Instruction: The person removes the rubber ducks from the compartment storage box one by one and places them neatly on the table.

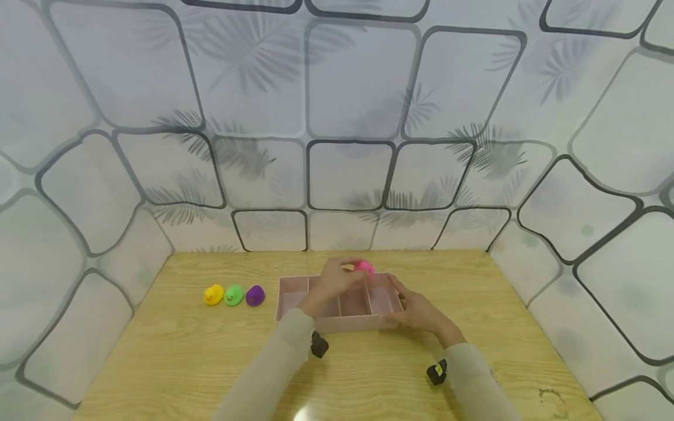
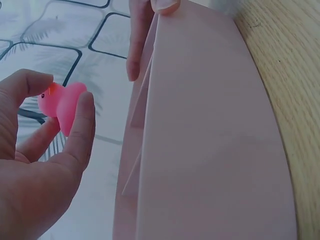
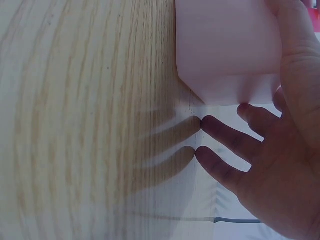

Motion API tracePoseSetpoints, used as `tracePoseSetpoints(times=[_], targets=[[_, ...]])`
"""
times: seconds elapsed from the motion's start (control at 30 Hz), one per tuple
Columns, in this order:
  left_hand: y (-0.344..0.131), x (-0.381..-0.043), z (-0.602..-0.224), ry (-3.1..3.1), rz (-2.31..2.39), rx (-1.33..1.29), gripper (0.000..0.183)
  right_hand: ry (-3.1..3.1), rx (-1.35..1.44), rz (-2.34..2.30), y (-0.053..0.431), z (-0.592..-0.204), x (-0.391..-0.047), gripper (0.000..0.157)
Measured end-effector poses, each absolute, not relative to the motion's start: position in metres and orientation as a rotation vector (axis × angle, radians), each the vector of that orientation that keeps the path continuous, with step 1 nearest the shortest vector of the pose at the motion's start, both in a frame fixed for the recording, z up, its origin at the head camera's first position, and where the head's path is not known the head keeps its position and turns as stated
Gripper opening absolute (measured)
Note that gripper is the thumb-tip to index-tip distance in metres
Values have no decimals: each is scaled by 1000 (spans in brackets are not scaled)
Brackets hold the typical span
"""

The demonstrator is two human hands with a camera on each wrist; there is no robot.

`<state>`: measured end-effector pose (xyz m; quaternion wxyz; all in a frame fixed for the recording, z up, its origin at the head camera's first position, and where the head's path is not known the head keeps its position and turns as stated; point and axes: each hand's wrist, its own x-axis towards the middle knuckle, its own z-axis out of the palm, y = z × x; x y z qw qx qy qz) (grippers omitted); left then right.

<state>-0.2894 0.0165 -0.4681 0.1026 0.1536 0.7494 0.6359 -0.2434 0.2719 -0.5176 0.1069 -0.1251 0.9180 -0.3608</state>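
Observation:
A pink rubber duck (image 2: 67,102) is pinched between the thumb and fingertips of my left hand (image 1: 337,278). In the head view that hand is above the right half of a pale pink divided box (image 1: 363,323), with the duck over its far rim. My right hand (image 1: 421,313) grips the box's right end, thumb at the front wall and a finger reaching to the far corner. Its other fingers (image 3: 220,167) are spread beside the end wall, low by the tabletop. The left forearm partly hides the left-middle compartments.
On the wooden table (image 1: 184,362), left of the box, sit a yellow duck (image 1: 213,294), a green duck (image 1: 234,295) and a purple duck (image 1: 255,296) in a row. A patterned wall covering (image 1: 347,175) encloses the table at the back and both sides.

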Motion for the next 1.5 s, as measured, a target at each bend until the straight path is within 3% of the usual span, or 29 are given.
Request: tracePoseSetpoints(times=[1.5], targets=[[-80, -282, -466, 2462, 1908, 486, 39, 2676, -350, -1076, 271, -519, -243, 116]])
